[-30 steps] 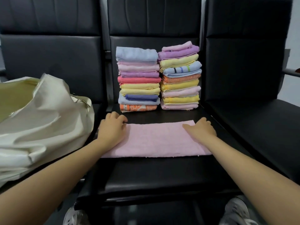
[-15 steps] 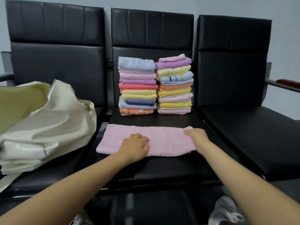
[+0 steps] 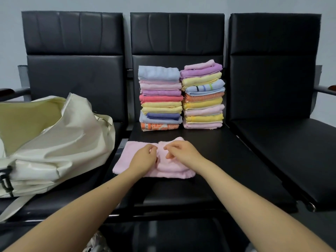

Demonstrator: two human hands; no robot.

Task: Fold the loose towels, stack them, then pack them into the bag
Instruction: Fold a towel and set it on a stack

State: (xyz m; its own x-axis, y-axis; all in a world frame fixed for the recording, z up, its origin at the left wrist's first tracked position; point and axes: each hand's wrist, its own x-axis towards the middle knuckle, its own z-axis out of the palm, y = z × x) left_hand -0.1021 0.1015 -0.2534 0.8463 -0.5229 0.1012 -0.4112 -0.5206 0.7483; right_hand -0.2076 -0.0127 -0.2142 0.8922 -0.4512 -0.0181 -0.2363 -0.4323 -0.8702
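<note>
A pink towel (image 3: 127, 157) lies on the middle chair seat (image 3: 227, 160), its right end folded over toward the centre. My left hand (image 3: 143, 158) rests on the towel's middle with fingers curled. My right hand (image 3: 181, 151) holds the folded-over right end, fingers curled onto the cloth. Behind stand two stacks of folded towels, the left stack (image 3: 161, 99) and the right stack (image 3: 202, 95), against the backrest. A cream bag (image 3: 54, 142) sits open on the left seat.
The right chair seat (image 3: 291, 151) is bare black leather. Armrests (image 3: 325, 89) stick out at both far sides. A white shoe (image 3: 96, 244) shows below the seat's front edge.
My right hand carried the towel's right end leftward over the middle. My left hand slid from the left end to the towel's centre. The view has tilted up.
</note>
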